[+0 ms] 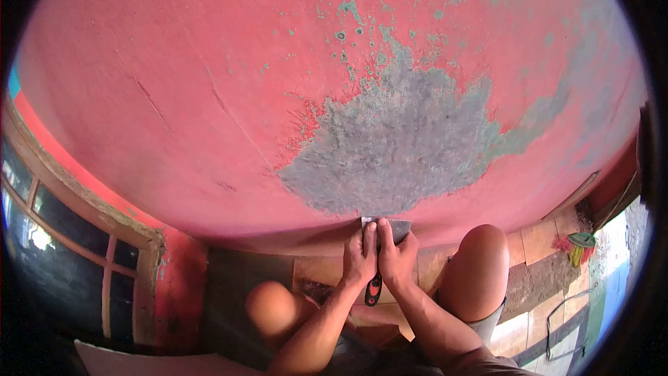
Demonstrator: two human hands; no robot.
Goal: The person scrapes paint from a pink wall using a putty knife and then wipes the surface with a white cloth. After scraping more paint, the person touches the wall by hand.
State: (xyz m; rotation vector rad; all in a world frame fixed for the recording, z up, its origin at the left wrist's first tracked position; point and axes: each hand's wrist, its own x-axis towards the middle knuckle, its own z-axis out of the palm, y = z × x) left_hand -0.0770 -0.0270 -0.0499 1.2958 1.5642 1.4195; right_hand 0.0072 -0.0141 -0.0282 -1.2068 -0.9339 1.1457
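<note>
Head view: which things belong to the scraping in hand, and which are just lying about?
In use:
scraper, gripped by left hand and right hand, blade against the wall
red wall
bare grey patch where the paint is off

Lying about:
broom, green and red, on the floor at right
window at left
wire loop on the tiles
</note>
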